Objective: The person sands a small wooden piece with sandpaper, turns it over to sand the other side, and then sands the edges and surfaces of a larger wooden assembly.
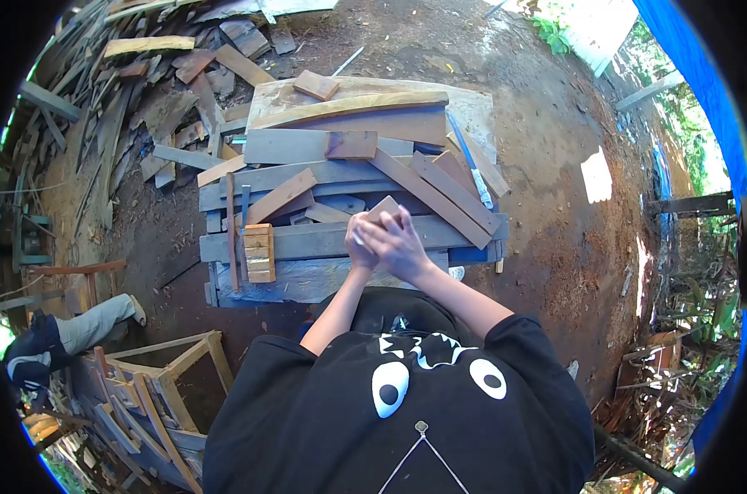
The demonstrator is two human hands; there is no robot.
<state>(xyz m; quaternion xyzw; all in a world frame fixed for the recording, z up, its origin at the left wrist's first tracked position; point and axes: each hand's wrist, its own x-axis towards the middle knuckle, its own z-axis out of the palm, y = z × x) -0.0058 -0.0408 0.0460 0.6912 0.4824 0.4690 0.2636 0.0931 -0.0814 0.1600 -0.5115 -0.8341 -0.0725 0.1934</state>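
Over the near edge of the wooden workbench [308,243], my two hands meet around a small brown wood block [382,209]. My left hand [359,245] wraps its left side, partly covered by the other hand. Across the front lie the fingers of my right hand [399,247], closed against the block. Only the block's upper part shows; the rest is hidden by my fingers. To the left sits a stack of short wood pieces [259,253]. Beyond my hands a dark-stained wood block [351,145] rests on the planks.
Loose boards [433,198] lie slanted on the bench's right, beside a blue-handled brush-like tool [471,160]. Scrap wood [102,123] is heaped at far left. A wooden frame [184,370] stands lower left, near another person's leg [98,319].
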